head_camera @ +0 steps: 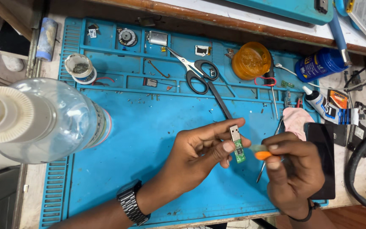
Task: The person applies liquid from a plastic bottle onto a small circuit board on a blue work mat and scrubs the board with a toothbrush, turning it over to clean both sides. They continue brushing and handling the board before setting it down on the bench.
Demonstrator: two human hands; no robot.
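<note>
Left hand (195, 150), fingers closed on a small green circuit board (237, 148) with a metal plug at its far end, held upright above the blue mat (149, 140) near its right edge. Right hand (295, 169), just right of the board, fingers pinched on an orange-handled brush (261, 152), bristles pointing left, close to the board's lower part; contact cannot be told. Scissors (198, 74) lying on the mat farther back. Clear plastic bottle (43, 121) standing at the left. Black phone (323, 148) resting on the surface beside the right hand.
</note>
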